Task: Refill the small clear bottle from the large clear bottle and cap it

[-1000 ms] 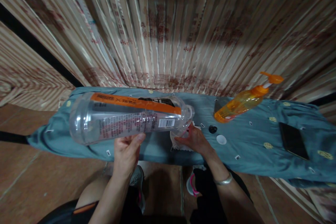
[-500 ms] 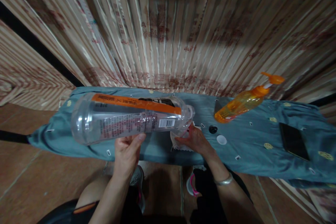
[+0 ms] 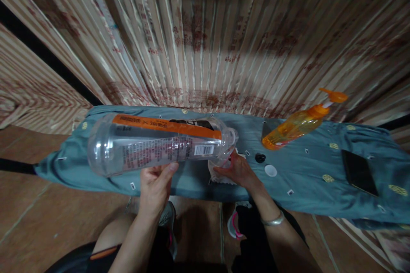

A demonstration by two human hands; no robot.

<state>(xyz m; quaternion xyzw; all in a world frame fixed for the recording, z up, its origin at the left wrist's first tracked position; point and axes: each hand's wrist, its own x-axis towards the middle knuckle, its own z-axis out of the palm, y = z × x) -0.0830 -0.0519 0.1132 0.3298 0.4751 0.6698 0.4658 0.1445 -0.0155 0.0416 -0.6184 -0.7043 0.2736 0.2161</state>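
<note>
A large clear plastic bottle point(image 3: 160, 145) with an orange and black label lies tilted nearly level above the board, its neck to the right. My left hand point(image 3: 156, 183) is closed on its underside, thumb along the near side. Just below the bottle's mouth, my right hand point(image 3: 238, 169) is closed around a small clear container point(image 3: 224, 162), mostly hidden by the fingers and the big bottle. Under that hand lies a whitish cloth or tissue point(image 3: 221, 178). Close by on the right are a small black cap point(image 3: 260, 158) and a white round lid point(image 3: 270, 170).
An amber pump bottle point(image 3: 293, 127) with an orange pump head stands on the teal-covered board point(image 3: 307, 175). Farther right lies a dark phone point(image 3: 358, 172). A striped curtain point(image 3: 205, 42) hangs right behind the board. Tiled floor point(image 3: 28, 217) shows below.
</note>
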